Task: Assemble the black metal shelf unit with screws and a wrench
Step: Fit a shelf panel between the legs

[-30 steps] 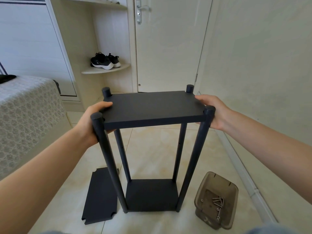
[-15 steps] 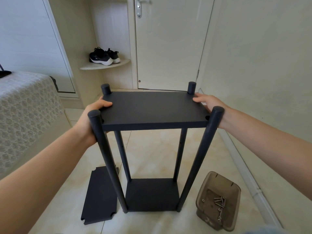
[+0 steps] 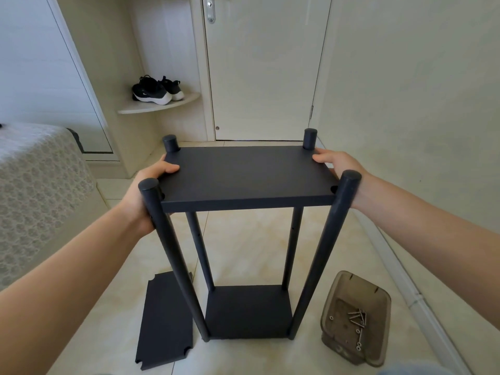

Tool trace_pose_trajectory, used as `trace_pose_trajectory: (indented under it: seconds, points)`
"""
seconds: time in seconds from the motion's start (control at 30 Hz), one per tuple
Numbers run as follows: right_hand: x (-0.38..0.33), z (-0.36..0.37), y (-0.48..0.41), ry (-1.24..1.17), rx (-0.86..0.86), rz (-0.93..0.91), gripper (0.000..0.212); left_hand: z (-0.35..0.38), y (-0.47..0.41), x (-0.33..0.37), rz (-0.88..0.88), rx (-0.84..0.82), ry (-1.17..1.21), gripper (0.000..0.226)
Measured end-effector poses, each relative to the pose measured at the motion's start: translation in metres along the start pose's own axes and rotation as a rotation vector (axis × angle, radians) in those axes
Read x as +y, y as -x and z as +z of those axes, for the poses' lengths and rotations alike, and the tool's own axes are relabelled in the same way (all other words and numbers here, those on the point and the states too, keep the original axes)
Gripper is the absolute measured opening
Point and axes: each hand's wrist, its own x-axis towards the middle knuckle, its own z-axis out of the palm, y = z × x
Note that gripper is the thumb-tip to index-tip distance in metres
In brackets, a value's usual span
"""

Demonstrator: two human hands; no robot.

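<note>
Steadying the top shelf panel [image 3: 246, 174] between four upright posts [image 3: 316, 255], the left grip [image 3: 147, 190] and right grip [image 3: 338, 165] each clasp a short edge; its long axis runs grip to grip, screws [image 3: 358, 319] lying below the right grip.

Both hands — left hand [image 3: 147, 189], right hand [image 3: 338, 165] — holding top shelf panel [image 3: 247, 174].

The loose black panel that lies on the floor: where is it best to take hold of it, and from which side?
Grip the loose panel by its long left edge, coming from the left. It lies flat, and the front left post crosses its right edge, so the left side probably leaves fingers more room.
</note>
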Motion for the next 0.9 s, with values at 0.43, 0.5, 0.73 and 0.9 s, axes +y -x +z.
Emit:
trace_pose_trajectory:
  seconds: [0.43,0.5,0.73,0.9]
  points:
    - [0.001,-0.005,0.022,0.023,0.036,0.086,0.028,-0.005,-0.002,-0.004,0.064,-0.105,0.011,0.026]
    - [0.004,-0.010,0.027,-0.048,0.002,0.087,0.030,-0.004,-0.001,-0.005,0.068,-0.115,0.013,0.027]
    - [0.006,-0.032,0.051,-0.085,-0.107,0.062,0.030,-0.001,0.005,-0.006,0.058,-0.109,0.014,0.028]
    - [0.005,-0.051,0.067,-0.130,-0.218,0.039,0.041,-0.004,0.008,-0.002,0.044,-0.103,0.000,0.033]
